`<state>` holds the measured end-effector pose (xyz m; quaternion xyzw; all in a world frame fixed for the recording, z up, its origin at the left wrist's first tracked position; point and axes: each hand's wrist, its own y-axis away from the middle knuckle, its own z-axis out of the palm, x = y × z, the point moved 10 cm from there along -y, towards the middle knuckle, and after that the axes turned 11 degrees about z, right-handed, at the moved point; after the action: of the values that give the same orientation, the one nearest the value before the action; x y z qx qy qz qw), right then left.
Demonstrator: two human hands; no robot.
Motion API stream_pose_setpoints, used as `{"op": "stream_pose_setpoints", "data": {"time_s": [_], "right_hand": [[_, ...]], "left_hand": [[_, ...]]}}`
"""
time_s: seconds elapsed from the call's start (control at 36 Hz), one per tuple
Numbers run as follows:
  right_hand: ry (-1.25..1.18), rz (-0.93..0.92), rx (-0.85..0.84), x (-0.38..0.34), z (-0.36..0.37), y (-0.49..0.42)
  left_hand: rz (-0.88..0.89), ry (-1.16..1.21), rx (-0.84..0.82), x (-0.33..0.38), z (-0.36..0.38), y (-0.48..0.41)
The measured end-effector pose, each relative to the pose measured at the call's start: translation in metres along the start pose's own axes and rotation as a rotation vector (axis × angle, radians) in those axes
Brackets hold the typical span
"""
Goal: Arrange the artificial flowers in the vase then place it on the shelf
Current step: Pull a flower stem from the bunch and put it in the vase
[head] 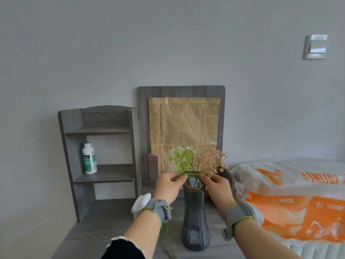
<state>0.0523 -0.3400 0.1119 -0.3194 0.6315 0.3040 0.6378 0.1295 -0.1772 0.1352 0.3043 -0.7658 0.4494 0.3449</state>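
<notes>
Grey wooden bench against a pale wall: a dark ribbed vase is shown upright, with the flowers standing in its mouth. Their stems are pinched just above the rim by the left hand and the right hand. A shelf holding a bottle is seen at left.

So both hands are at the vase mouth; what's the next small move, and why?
Probably free the left hand for the loose stem lying on the table by the vase: the green sprig and pink sprig already stand in it.
</notes>
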Motion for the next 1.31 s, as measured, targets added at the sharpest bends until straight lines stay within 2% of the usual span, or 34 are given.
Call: {"op": "stream_pose_setpoints", "data": {"time_s": [0.31,0.58,0.94,1.31], "right_hand": [[-0.108,0.078,-0.035,0.014,0.001,-0.011],[-0.194,0.129,-0.077,0.021,0.0,-0.003],[-0.137,0.119,-0.105,0.017,-0.005,0.015],[0.006,0.115,-0.069,0.021,-0.014,0.038]], "left_hand": [[-0.1,0.143,0.075,-0.024,-0.001,-0.002],[-0.138,0.167,0.035,-0.029,0.003,0.001],[-0.229,0.333,0.021,-0.029,0.001,0.021],[-0.268,0.232,0.061,-0.044,-0.041,0.043]]}}
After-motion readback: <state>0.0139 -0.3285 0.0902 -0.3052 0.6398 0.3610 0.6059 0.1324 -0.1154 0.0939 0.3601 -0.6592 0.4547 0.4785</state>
